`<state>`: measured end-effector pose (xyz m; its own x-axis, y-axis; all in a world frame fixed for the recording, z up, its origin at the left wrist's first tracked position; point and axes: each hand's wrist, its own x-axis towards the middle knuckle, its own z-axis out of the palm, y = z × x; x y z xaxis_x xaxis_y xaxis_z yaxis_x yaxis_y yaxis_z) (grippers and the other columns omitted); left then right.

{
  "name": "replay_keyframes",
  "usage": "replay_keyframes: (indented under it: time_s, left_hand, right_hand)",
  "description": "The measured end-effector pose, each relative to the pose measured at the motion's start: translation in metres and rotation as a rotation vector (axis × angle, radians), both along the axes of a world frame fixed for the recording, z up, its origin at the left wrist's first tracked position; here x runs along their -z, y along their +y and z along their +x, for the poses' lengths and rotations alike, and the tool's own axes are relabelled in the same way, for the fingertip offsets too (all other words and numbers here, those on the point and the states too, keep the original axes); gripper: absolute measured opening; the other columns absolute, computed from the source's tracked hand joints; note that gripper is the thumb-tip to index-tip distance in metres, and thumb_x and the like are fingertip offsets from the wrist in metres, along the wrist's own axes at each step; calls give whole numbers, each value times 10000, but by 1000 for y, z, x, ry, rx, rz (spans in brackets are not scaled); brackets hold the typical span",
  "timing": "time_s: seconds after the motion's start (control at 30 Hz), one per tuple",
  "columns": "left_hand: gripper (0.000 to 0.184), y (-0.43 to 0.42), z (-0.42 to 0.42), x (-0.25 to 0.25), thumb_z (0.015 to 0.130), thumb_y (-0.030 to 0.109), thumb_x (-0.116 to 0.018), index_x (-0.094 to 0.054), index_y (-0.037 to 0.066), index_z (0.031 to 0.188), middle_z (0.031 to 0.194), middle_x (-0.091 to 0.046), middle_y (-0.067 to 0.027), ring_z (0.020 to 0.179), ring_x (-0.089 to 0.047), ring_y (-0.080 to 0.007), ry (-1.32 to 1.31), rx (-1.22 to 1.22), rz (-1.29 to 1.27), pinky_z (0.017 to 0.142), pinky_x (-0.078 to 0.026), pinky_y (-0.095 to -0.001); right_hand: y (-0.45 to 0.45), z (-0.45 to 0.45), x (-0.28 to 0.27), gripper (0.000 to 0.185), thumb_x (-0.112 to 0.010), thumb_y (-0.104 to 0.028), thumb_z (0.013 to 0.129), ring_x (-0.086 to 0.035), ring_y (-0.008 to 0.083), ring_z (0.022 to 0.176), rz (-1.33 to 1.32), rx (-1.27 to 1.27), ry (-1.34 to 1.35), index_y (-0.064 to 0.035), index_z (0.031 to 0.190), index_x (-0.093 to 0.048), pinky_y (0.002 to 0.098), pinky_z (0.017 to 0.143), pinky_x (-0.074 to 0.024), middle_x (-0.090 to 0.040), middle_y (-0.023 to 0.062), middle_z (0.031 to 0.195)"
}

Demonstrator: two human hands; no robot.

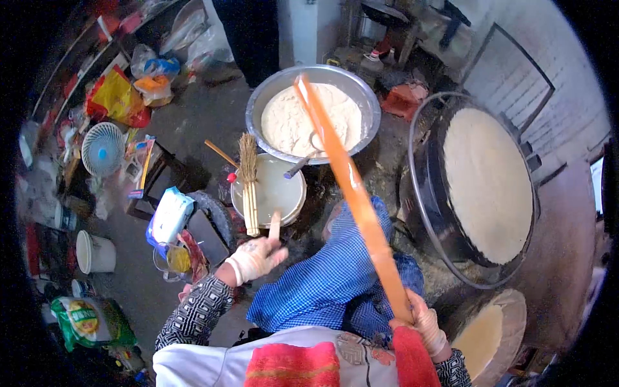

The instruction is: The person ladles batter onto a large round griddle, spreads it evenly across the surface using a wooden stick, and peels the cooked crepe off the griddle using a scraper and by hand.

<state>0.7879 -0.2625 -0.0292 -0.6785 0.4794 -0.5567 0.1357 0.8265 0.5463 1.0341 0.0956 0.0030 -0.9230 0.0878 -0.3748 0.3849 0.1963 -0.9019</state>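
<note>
The right hand [422,322] is closed around the near end of a long wooden slat [354,187], which slants away forward and to the left of that grip. The left hand [258,256], wrapped at wrist and palm, is half curled; a narrow pale piece juts from it, and whether this is a held stick or a covered finger cannot be told.

Ahead and to the right of the right grip, the pale layer [490,180] on the round griddle [445,193] reaches nearly to the rim with a slightly ragged edge, so its spreading looks about complete; no browning shows on it. Plenty of batter [280,122] remains in the metal basin [250,113] far ahead of both hands, so much of it looks unused.

The slat passes above the blue checked cloth [309,277], its far tip over the basin. Right of the slat, the griddle's metal ring [419,187] bounds its sideways swing. Just ahead of the left hand, the white bucket [302,201] and straw brush [248,158] crowd the reach; farther left, dark floor [129,271] gives more room.
</note>
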Motion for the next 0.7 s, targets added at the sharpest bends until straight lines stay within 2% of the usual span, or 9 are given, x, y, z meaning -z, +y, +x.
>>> replay_keyframes:
  time_s: [0.1,0.17,0.2,0.27,0.33,0.43,0.53,0.57,0.7]
  left_hand:
    - [354,1,-33,27,916,300,-629,-625,17,1128,1074,-645,-223,1015,-628,-373,637,-239,326,854,-519,-427]
    - [356,7,-74,28,906,262,-647,-624,-14,1131,1067,-642,-240,1035,-617,-377,641,-343,370,895,-500,-426]
    - [322,9,-86,35,921,228,-639,-626,-21,1126,1048,-656,-204,985,-633,-299,693,-379,376,867,-506,-380]
    - [279,24,-98,26,939,188,-629,-627,-22,1123,1016,-661,-136,945,-614,-194,356,-554,620,843,-496,-318]
    - [236,38,-103,24,949,151,-618,-629,-20,1111,1005,-652,-92,940,-576,-123,310,-569,754,840,-477,-277]
    - [349,94,-80,-17,919,132,-605,-564,8,1242,1250,-561,-179,1153,-544,-296,766,-101,925,999,-422,-374]
    - [522,153,-31,-66,911,335,-578,-503,65,1352,1428,-438,-184,1338,-384,-395,977,616,696,1132,-250,-542]
    - [566,163,-8,-71,893,386,-575,-500,66,1354,1425,-440,-181,1347,-370,-385,1028,769,722,1141,-220,-550]
    - [693,186,28,-76,849,492,-578,-457,80,1394,1475,-401,-159,1387,-337,-352,981,1140,806,1161,-183,-547]
  right_hand:
    - [11,6,20,619,-752,-387,838,-673,177,828,-53,151,-274,-19,1284,-530,301,713,-547,-702,80,964]
    - [19,47,74,551,-712,-452,850,-649,154,737,234,251,-61,-32,1178,-576,295,642,-525,-679,53,842]
    - [20,69,91,473,-714,-392,853,-637,146,720,159,370,-63,-41,1143,-584,294,624,-517,-664,40,813]
    - [20,110,123,323,-719,-270,858,-613,130,687,8,616,-36,-60,1073,-601,292,588,-502,-633,15,753]
    - [-32,101,73,274,-699,-153,866,-607,132,687,214,600,96,-72,1114,-615,290,597,-499,-633,5,757]
    - [-57,108,74,506,-694,-25,840,-640,170,866,464,632,113,-93,1323,-559,306,718,-524,-681,50,1016]
    - [-94,127,88,693,-704,28,806,-603,184,1068,216,757,137,-80,1436,-438,300,924,-466,-633,79,1212]
    - [-119,134,81,756,-707,46,794,-591,189,1136,147,790,118,-76,1473,-398,298,993,-446,-617,89,1277]
    - [-210,149,4,760,-709,20,796,-603,212,1134,203,823,47,-104,1477,-397,315,934,-494,-519,135,1399]
